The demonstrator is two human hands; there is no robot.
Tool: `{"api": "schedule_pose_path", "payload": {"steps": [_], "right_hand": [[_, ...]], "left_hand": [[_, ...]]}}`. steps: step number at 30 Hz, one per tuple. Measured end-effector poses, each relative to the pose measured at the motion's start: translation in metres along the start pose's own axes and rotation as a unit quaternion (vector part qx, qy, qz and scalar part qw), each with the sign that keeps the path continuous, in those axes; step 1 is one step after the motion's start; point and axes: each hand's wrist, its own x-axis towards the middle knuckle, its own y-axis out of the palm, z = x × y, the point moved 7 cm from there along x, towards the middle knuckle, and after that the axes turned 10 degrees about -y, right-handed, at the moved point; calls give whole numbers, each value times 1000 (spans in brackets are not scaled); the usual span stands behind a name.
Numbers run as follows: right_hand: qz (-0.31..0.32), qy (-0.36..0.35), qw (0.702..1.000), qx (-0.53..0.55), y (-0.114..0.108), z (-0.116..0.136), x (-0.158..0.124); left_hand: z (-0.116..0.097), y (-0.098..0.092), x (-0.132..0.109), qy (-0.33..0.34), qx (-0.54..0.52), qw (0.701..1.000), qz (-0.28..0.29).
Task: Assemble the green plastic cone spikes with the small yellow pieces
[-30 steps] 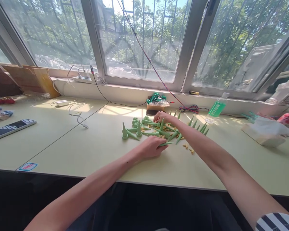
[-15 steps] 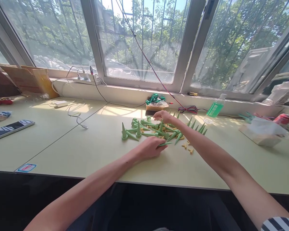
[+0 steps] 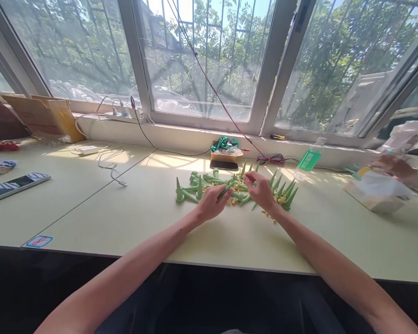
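Note:
My left hand (image 3: 212, 202) is closed around a green plastic spike (image 3: 226, 190), its tip pointing up and to the right. Just to the right, my right hand (image 3: 259, 189) has its fingers pinched together; what they hold, if anything, is too small to make out. Around and behind both hands lie several more green spikes, some on their sides and some upright, such as one green spike (image 3: 179, 191) at the left end. Small yellow T-shaped pieces (image 3: 234, 201) are scattered among them, partly hidden by my hands.
Behind the pile are a dark phone (image 3: 223, 165) and a small box (image 3: 226, 155) with green stuff in it. A bottle (image 3: 310, 158) leans at the back right. Farther right, another person's hand (image 3: 393, 165) is above a tissue box (image 3: 376, 199). A white cable (image 3: 114, 174) lies left.
My right hand has drawn back from the rear of the pile and moved right, near my left hand. My left hand has risen slightly with the spike. Another person's hand has appeared at the right.

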Motion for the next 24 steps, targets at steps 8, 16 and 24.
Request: {"api": "schedule_pose_path", "payload": {"steps": [8, 16, 24], "right_hand": [[134, -72, 987, -45, 27, -19, -10], [230, -53, 966, -105, 38, -16, -14], [239, 2, 960, -145, 37, -16, -21]], "left_hand": [[5, 4, 0, 7, 34, 999, 38], [15, 4, 2, -13, 56, 997, 50], [12, 13, -1, 22, 82, 991, 102]]}}
